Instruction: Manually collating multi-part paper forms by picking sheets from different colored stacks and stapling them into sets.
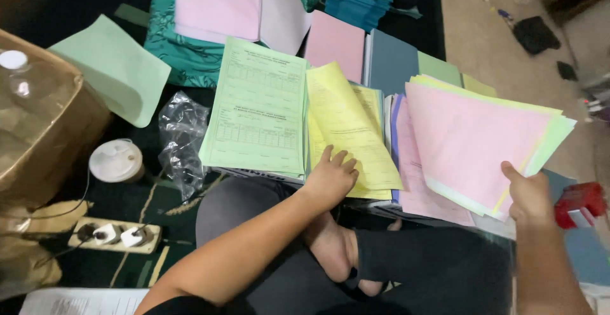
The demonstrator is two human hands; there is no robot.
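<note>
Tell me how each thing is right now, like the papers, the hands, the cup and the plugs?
left hand: open, fingers pressing on the yellow sheets
yellow sheets: top sheet curled up
right hand: gripping the pink and green sheaf
pink and green sheaf: held up, fanned
green form stack: lying flat
white cup: lid on
power strip: two plugs in
plastic bag: crumpled

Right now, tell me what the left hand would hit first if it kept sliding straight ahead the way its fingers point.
The left hand already rests on the yellow forms; straight on, its fingers would ride under the lifted yellow sheet, probably.
</note>
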